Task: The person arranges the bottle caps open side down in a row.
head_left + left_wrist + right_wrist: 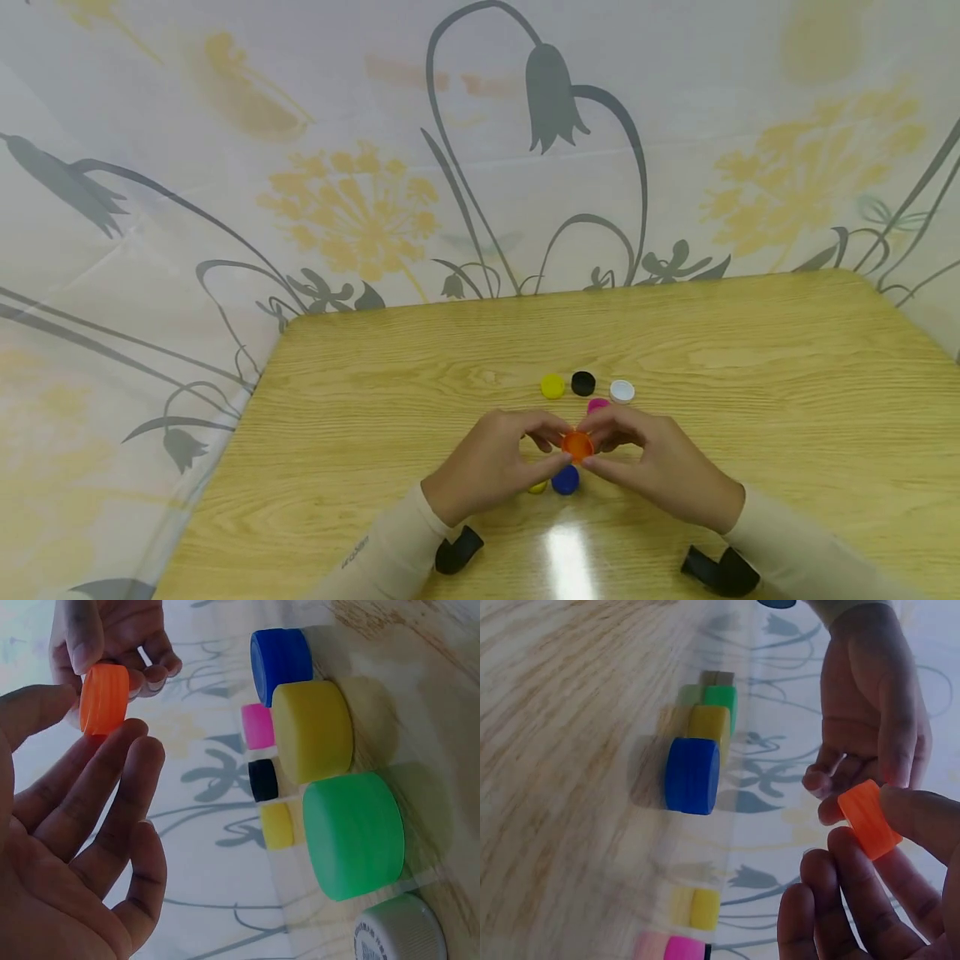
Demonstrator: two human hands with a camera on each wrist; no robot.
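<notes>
We pinch the orange cap point(577, 447) above the surface point(405, 367), left hand point(491, 460) at its left, right hand point(663, 467) at its right, fingers parted only by its width. Probably light, stiff, hardly fragile; we'd grip its side wall.

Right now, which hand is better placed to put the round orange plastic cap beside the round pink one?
Probably the right hand: in the head view, it partly covers the pink cap, while the left hand sits farther left. Both pinch the orange cap.
</notes>
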